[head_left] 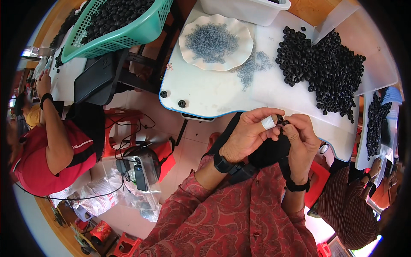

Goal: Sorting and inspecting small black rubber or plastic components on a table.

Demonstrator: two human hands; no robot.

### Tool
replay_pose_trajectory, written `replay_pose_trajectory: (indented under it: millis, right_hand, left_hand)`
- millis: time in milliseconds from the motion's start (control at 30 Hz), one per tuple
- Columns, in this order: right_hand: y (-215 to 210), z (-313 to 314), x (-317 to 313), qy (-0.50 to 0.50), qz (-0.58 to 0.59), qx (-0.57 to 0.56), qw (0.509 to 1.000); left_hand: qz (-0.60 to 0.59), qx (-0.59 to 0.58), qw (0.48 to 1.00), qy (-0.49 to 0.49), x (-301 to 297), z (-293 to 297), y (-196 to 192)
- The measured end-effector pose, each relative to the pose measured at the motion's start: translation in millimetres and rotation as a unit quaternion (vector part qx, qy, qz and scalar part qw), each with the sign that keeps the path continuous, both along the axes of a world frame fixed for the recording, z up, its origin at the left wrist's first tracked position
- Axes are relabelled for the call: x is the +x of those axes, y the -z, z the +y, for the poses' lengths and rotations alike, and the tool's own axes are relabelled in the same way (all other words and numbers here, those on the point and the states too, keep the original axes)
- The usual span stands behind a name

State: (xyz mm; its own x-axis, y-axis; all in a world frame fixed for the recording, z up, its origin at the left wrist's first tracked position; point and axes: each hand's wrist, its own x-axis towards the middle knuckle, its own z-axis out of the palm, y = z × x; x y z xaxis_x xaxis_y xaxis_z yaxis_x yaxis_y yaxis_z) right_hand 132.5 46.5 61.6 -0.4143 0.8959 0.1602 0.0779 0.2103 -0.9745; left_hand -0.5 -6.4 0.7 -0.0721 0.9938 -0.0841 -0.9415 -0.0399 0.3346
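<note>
My left hand (246, 135), with white tape round one digit, pinches a small round black part (280, 118) just off the table's near edge. Close against it, my right hand (302, 141) has thumb and forefinger closed on a second small dark piece (285, 123). The two pieces seem to touch; their exact shape is partly hidden by the fingers. Beyond my hands a big heap of black ring-shaped parts (325, 64) lies on the white table (205, 92). A scalloped white plate (188, 53) holds many tiny clear grey rings, some spilled beside it.
Two single black parts (181, 103) sit near the table's left edge. A white bin (244, 12) stands at the back, a clear plastic sheet (376, 55) at the right. A green basket (128, 43) of black parts is at far left. People (55, 150) work on both sides.
</note>
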Motion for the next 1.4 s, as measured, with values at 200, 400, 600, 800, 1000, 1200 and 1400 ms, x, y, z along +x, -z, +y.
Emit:
replay_pose_trajectory:
  millis: [200, 400, 600, 800, 1000, 1200, 1400]
  right_hand:
    - [8, 1, 0, 0.010, 0.084, -0.072, 0.994]
    - [9, 1, -1, 0.015, 0.086, -0.074, 0.993]
    - [8, 1, -2, 0.018, 0.083, -0.073, 0.994]
    - [6, 1, -3, 0.020, 0.080, -0.068, 0.994]
    - [7, 1, -3, 0.026, 0.075, -0.054, 0.995]
    - [10, 2, -2, 0.032, 0.097, -0.074, 0.992]
    - [11, 2, -3, 0.035, 0.092, -0.058, 0.993]
  left_hand:
    - [-0.015, -0.008, 1.000, 0.008, 2, -1, -4]
    - [-0.001, 0.001, 1.000, -0.004, 3, 0, -7]
    - [0.023, -0.002, 1.000, -0.012, 4, 0, -9]
    - [0.043, -0.001, 0.999, -0.023, 5, 0, -12]
    - [0.060, -0.005, 0.998, -0.022, 5, 1, -13]
    - [0.046, 0.002, 0.999, -0.023, 7, 2, -13]
    - [0.044, -0.001, 0.999, -0.026, 7, 2, -12]
